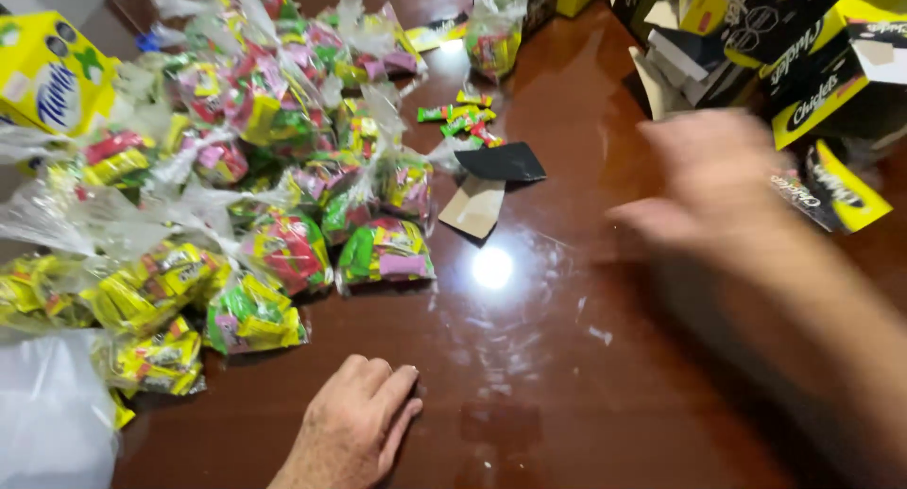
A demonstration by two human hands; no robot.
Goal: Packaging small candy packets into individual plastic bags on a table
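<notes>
Right hand is blurred, fingers open & empty, up by the black-and-yellow boxes at the far right edge of the table. Left hand lies flat, loosely curled, holding nothing, just right of the nearest candy bags; pile is far-left, closer to left hand.

Clear candy bags heaped (knotted tops) on table's left.
</notes>
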